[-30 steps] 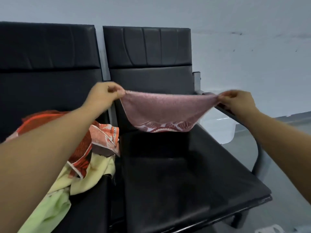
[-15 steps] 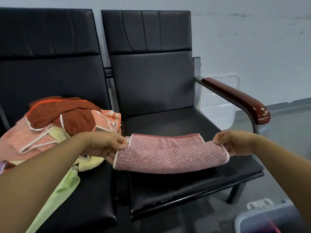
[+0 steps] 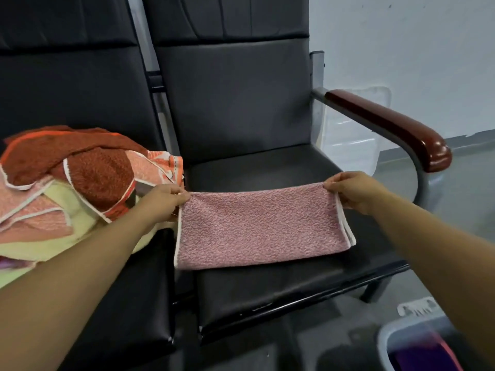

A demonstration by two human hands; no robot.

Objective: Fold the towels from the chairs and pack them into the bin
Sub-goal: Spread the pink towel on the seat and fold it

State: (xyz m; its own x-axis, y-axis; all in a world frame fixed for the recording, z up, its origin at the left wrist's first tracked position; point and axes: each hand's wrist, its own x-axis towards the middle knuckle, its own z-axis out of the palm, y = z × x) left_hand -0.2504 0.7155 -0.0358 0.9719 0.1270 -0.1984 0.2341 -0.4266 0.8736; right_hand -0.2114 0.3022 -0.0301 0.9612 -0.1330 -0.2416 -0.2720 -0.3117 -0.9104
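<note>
**Pink towel lying folded on the seat, a hand pinching each far corner**

Pink terry towel (image 3: 262,226) is lying flat as a folded strip across the seat of the right chair (image 3: 267,290). Its left end is reaching over the gap between the two seats. White trim is running along both short ends, and at the right end several stacked edges are showing.

The left hand (image 3: 166,199) is pinching the towel's far-left corner, fingers curled against the thumb. The right hand (image 3: 351,191) is pinching the far-right corner the same way, with its knuckles facing up. Both arms are reaching forward from the bottom of the view.

A loose pile (image 3: 67,183) of other towels is sitting on the left chair (image 3: 80,89), with rust, orange-patterned, pale pink and yellow-green cloth bunched together. The left forearm is crossing in front of it. A red-brown armrest (image 3: 388,127) is curving along the right chair's outer side.

The bin (image 3: 381,344) is standing on the floor at the lower right, in front of the right chair. The right forearm is partly covering it, and purple and pink are showing inside.
</note>
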